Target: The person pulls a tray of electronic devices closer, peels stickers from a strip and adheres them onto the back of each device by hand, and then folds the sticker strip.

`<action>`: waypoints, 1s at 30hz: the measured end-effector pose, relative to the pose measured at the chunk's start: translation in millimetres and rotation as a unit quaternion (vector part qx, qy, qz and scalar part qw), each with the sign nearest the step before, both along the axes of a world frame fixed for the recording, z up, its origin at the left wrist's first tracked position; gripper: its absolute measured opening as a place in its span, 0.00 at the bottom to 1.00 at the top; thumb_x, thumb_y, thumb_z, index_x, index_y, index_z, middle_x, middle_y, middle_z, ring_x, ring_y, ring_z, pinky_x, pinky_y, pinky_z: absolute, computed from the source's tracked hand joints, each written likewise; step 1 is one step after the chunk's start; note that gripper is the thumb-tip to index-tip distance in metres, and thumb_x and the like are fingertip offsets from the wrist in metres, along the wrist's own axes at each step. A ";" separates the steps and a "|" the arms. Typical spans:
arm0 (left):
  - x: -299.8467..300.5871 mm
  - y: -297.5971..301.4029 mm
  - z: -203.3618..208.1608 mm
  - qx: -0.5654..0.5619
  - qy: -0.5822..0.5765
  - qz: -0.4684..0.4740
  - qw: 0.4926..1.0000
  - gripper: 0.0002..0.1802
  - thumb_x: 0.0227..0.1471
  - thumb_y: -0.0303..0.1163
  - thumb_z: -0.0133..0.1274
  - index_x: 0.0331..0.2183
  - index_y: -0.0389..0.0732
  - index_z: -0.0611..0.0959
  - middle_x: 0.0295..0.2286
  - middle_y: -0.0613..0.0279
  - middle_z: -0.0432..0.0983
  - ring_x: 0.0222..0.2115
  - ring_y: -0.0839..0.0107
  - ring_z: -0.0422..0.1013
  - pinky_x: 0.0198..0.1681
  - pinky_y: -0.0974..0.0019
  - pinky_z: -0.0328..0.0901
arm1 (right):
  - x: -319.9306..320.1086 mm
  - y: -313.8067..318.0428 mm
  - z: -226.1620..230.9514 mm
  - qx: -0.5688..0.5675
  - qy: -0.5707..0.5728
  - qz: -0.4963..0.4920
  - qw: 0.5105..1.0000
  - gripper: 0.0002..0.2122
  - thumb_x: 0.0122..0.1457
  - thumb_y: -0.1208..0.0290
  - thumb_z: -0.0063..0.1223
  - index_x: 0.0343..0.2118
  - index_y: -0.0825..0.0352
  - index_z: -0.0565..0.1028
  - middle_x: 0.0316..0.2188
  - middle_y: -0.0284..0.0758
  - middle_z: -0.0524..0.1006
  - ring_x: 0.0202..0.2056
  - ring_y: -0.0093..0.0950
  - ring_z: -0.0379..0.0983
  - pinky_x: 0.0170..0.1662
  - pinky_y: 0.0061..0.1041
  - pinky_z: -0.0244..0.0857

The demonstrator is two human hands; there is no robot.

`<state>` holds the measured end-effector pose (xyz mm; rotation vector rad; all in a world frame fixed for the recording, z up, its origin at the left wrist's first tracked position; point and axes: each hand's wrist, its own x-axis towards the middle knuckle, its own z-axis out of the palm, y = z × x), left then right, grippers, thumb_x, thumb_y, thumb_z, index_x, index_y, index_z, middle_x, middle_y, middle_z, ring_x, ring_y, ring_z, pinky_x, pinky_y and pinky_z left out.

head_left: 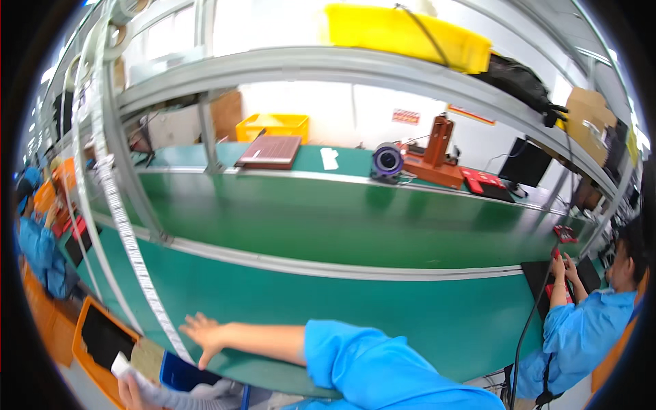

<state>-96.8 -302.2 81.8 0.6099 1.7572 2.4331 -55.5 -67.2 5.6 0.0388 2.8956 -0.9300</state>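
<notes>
My right arm in a blue sleeve reaches leftward over the green tabletop. The right hand is open, fingers spread, with nothing seen in it. Its fingertips come close to a long white strip with printed marks, which slants down from the rack to the table's near edge; whether they touch cannot be told. At the lower left edge, my left hand shows only in part. Its fingers bend against a soft-looking white-and-grey thing, whose kind I cannot make out.
A blue bin and an orange-rimmed container stand below the table's left end. Beyond the tabletop runs a dark green conveyor belt. Metal rack posts rise at left. Co-workers in blue are at left and right.
</notes>
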 end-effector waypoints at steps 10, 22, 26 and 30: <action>31.9 16.0 50.6 -0.016 -0.078 -0.560 0.824 0.13 0.47 0.28 0.46 0.26 0.25 0.67 0.16 0.43 0.68 0.09 0.57 0.67 0.11 0.60 0.63 | 124.4 68.9 -27.1 0.142 0.089 -0.092 0.982 0.31 0.50 0.53 0.44 0.54 0.64 0.51 0.56 0.46 0.45 0.57 0.43 0.37 0.57 0.40 0.35; 106.2 243.3 8.1 -0.283 0.234 -0.501 0.784 0.25 0.41 0.40 0.54 0.38 0.36 0.68 0.32 0.59 0.68 0.34 0.69 0.66 0.35 0.70 0.62 | 139.7 118.8 -83.6 -0.583 0.328 -0.105 0.736 0.26 0.51 0.60 0.44 0.51 0.64 0.53 0.49 0.37 0.58 0.51 0.33 0.54 0.55 0.32 0.46; 116.7 305.1 -51.2 -0.218 0.134 -0.633 0.731 0.39 0.37 0.43 0.53 0.49 0.35 0.60 0.42 0.50 0.60 0.46 0.59 0.56 0.48 0.62 0.54 | 183.9 143.0 -91.1 -0.615 0.332 -0.147 0.700 0.20 0.56 0.60 0.32 0.49 0.64 0.54 0.45 0.36 0.61 0.47 0.26 0.59 0.49 0.26 0.55; 123.9 321.7 -64.3 -0.077 -0.074 -0.728 0.677 0.12 0.42 0.23 0.46 0.32 0.34 0.65 0.17 0.59 0.66 0.13 0.74 0.65 0.13 0.72 0.61 | 186.0 168.8 -134.2 -0.523 0.326 -0.212 0.758 0.18 0.55 0.62 0.31 0.47 0.65 0.57 0.44 0.37 0.63 0.46 0.26 0.60 0.47 0.25 0.56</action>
